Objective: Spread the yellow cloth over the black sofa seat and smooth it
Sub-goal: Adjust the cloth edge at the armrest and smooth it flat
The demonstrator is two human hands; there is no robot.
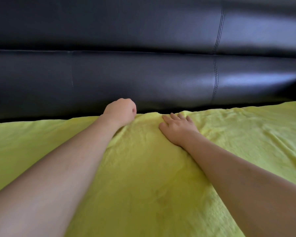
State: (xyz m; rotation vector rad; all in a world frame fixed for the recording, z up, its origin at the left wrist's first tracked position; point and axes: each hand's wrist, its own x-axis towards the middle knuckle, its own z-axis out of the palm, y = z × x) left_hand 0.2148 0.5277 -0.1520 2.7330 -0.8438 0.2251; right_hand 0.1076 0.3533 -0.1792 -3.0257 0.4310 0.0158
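The left hand [120, 111] is curled into a loose fist at the far edge of the yellow cloth [143, 168]; its fingertips are hidden under the knuckles, so whether it pinches the hem or merely presses on it cannot be told. The right hand [177, 127] lies open and flat, palm down on the cloth, fingers spread toward twelve o'clock.

The cloth already covers most of the visible sofa seat, running from nine o'clock to three o'clock across the lower view, its far edge touching or just short of the black backrest [143, 79]. A soft ridge rises between the two hands, and slanting creases [263, 139] run through the fabric at three o'clock.

From here, the likely trouble is that a one-sided push by the flat hand drags the whole cloth along the slick leather instead of flattening it, bunching fabric against the backrest. If the fisted hand tugs too hard, the near edge may slide off the seat.

Nothing else lies on the cloth; only the backrest, at twelve o'clock, limits the forward stroke.
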